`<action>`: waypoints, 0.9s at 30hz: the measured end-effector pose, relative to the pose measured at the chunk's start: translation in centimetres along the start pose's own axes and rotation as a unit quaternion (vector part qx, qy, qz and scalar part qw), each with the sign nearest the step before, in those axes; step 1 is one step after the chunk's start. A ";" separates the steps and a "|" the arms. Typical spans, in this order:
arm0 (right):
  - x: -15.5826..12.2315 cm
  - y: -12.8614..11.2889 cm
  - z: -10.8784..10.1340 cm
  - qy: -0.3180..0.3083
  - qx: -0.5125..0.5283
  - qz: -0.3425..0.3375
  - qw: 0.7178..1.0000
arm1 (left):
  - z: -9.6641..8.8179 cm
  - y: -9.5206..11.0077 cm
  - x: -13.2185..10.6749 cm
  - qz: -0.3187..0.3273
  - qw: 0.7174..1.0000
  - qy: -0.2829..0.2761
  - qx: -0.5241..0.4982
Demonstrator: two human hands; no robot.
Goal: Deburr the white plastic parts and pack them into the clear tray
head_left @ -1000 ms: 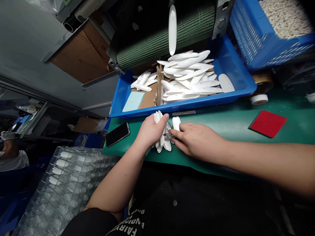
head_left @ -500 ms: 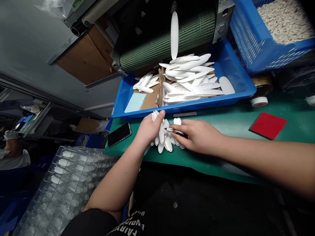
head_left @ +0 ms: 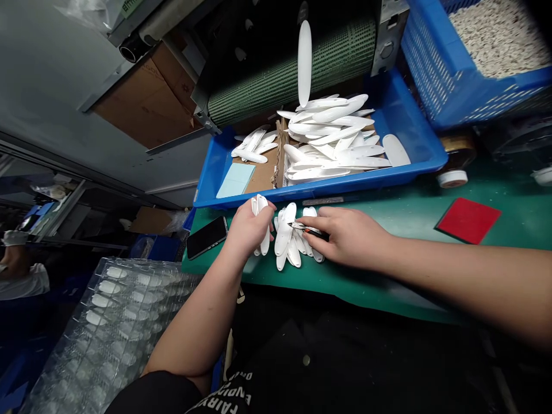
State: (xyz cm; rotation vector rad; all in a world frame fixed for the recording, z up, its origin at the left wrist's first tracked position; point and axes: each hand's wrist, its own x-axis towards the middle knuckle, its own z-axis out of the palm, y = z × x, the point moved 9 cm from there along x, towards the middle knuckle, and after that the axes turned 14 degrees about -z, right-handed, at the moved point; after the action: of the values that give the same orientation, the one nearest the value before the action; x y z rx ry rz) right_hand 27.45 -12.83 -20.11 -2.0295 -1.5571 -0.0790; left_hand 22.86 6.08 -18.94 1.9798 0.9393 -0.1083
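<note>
My left hand [head_left: 249, 227] is closed around a few long, oval white plastic pieces [head_left: 261, 214], whose ends stick out above and below the fingers. My right hand [head_left: 351, 237] grips a small pair of pliers [head_left: 317, 232] with dark, partly orange handles. The metal jaws point left, over a loose pile of similar white pieces [head_left: 284, 238] on the green table. More white pieces lie partly under the right fingers. The grip ends of the pliers are hidden in the palm.
Behind the hands stands a blue tray [head_left: 241, 200] with white pieces on both sides of a cardboard divider. A phone [head_left: 207, 237] lies left, a red square pad [head_left: 469, 221] right. Clear plastic trays [head_left: 112, 339] stack lower left. A conveyor belt [head_left: 340, 54] ends above the tray.
My left hand has moved left, away from the pile, with several white pieces in it. A gap of green table now shows beside it. The right hand and pliers have stayed put.
</note>
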 end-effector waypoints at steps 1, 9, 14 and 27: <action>0.0 -0.1 -0.1 0.005 0.003 -0.005 1.000 | 0.2 -0.1 0.0 -0.006 0.999 -0.026 -0.038; -0.1 -2.0 -0.8 0.033 -0.016 -0.070 0.997 | 2.4 -0.9 -0.4 -0.052 0.982 -0.119 -0.136; 0.0 -2.3 -0.8 0.023 -0.032 -0.081 0.996 | 1.9 0.4 -0.9 0.017 0.995 -0.071 -0.074; -0.1 -2.6 -0.1 -0.059 -0.074 -0.054 0.994 | 0.8 2.3 -2.2 0.061 0.991 0.081 0.090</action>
State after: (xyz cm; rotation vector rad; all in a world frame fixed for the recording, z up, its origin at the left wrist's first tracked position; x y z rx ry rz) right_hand 25.14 -12.53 -19.04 -2.0949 -1.7809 -0.1212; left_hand 23.01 3.52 -16.86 2.2355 0.9350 0.0384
